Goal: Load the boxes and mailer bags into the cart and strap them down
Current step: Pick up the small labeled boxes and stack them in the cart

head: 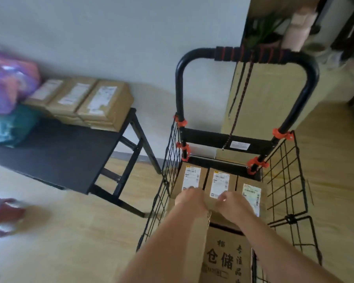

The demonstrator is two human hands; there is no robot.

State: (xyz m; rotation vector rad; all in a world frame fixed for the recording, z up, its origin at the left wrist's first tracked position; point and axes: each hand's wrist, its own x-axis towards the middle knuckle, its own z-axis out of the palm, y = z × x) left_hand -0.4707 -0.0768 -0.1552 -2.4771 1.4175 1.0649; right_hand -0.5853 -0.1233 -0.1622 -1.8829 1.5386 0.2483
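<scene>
Black wire mesh is walling the folding cart [284, 180], which is standing beside a black bench [70, 152]. A printed carton [227, 256] and three labelled cardboard boxes [190, 178] are sitting inside it. Stacked boxes [102, 103] and mailer bags [8, 82] (blurred) are lying on the bench. The person's left hand [189, 198] and right hand [231, 203] are both curling around the middle box [220, 180] at its near end. A bungee cord [241, 94] is dangling from the handle.

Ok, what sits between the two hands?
The near end of the middle box in the cart, between left hand and right hand, in the head view.
</scene>
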